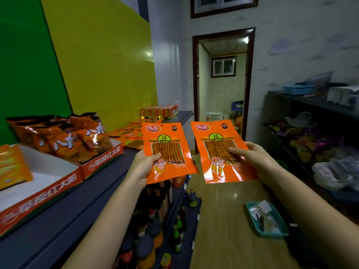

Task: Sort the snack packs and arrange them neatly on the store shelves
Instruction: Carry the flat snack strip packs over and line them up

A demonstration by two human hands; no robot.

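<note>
I hold two matching flat orange snack packs upright in front of me, over the aisle. My left hand (144, 165) grips the left pack (168, 144) at its lower left corner. My right hand (250, 159) grips the right pack (219, 144) at its right edge, thumb across the clear window. To the left runs the grey top shelf (108, 171). On it lie more of the same orange packs (130, 135) in a loose pile, just beyond the left pack.
An open carton (101, 162) of orange bagged snacks stands on the shelf, with a second carton (38, 199) nearer me. Gold-red boxes (158, 111) sit at the shelf's far end. Bottles (153, 220) fill lower shelves. A teal basket (267, 220) lies on the floor; another shelf unit (310, 105) stands right.
</note>
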